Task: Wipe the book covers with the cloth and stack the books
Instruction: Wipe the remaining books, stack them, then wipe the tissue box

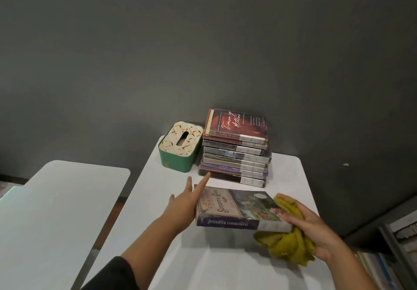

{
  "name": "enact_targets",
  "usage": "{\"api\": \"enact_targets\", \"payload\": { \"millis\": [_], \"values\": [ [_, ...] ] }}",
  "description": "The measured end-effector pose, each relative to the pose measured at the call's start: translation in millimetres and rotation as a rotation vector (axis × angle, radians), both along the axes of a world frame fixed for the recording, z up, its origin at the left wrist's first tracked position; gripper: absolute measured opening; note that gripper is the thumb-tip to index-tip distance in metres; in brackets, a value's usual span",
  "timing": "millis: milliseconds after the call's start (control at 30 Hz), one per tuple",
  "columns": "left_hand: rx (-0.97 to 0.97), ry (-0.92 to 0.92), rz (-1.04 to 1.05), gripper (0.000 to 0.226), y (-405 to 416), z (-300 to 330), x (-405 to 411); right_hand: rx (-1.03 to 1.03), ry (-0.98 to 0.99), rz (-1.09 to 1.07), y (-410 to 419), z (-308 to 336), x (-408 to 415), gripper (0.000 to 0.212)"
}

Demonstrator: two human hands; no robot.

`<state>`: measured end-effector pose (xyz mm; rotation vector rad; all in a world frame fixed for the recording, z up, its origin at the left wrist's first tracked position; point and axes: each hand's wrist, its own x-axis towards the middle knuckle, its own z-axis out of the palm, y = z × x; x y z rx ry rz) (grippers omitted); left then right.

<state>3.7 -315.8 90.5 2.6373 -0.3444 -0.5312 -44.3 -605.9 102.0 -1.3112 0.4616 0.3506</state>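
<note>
A: The book (pixel 232 208) lies flat on the white surface (pixel 225 262), just before the stack (pixel 235 149). The left hand (pixel 184 201) is flat against its left edge, fingers straight, gripping nothing.

B: And the right hand (pixel 316 231)?

A: It is curled around the yellow cloth (pixel 286 242) and also pinches the book's right end. I think this double hold is weak; the book may slip when lifted.

B: The stack is tall and a little uneven. A careless placement could push it over.
</note>
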Motion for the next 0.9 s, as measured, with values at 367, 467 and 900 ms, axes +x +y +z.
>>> {"api": "enact_targets", "payload": {
  "millis": [367, 467, 900],
  "values": [
    [-0.470, 0.205, 0.329, 0.049, 5.3, -43.3, 5.5, -0.449, -0.046, 0.157, 18.9, -53.5, -5.0, 0.045],
    [-0.602, 0.293, 0.485, 0.051, 6.5, -51.0, 3.5, -0.667, -0.072, 0.286, 21.0, -62.9, -1.9, 0.048],
    [-0.234, -0.136, 0.348, 0.049, 6.3, -43.5, 29.4, -1.109, -0.261, -0.065, 12.8, -0.4, 58.5, 0.013]
  ]
}}
